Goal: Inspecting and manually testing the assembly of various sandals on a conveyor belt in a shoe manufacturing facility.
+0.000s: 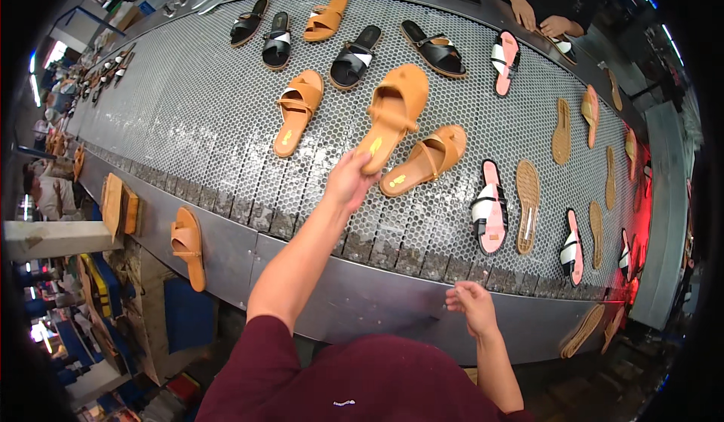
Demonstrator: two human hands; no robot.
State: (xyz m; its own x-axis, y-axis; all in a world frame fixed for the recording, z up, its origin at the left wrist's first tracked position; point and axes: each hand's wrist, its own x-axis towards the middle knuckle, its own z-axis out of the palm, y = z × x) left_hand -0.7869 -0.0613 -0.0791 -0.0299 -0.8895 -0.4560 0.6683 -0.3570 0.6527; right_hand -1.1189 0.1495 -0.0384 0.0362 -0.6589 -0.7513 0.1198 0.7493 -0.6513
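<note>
My left hand (349, 181) grips a tan sandal (400, 101) by its heel end, holding it over the perforated metal conveyor (204, 120) with the toe pointing away. Right beside it, another tan sandal (428, 160) rests on the belt. A third tan sandal (299, 111) lies to the left, and a black sandal (355, 58) is just beyond. My right hand (473, 306) is over the conveyor's near metal edge with its fingers curled; whether anything small is between them is hidden. Closest to it on the belt is a pink-soled sandal (490, 208) with black and white straps.
Several black sandals (435, 49) lie on the belt's far half. Loose brown soles (527, 205) and pink-soled sandals spread along the right. One tan sandal (188, 248) sits on the near metal ledge (226, 252). Across the belt, a co-worker's hands (554, 26) handle a sandal.
</note>
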